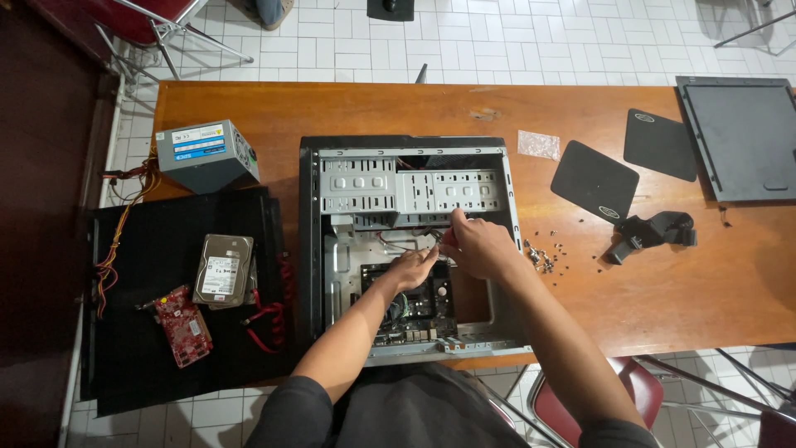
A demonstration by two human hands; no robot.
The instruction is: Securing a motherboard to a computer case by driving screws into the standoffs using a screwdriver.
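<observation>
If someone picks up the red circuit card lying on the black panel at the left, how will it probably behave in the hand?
The red circuit card looks like a thin flat board, so it is probably stiff and light. Its bare surface carries small parts, so it seems fragile; holding it by the edges looks safer. It lies flat on the black panel, so it should slide rather than roll if pushed.

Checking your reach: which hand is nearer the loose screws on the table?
Right. The right hand is inside the open case, just left of the screws; the left hand is farther left, over the motherboard.
</observation>
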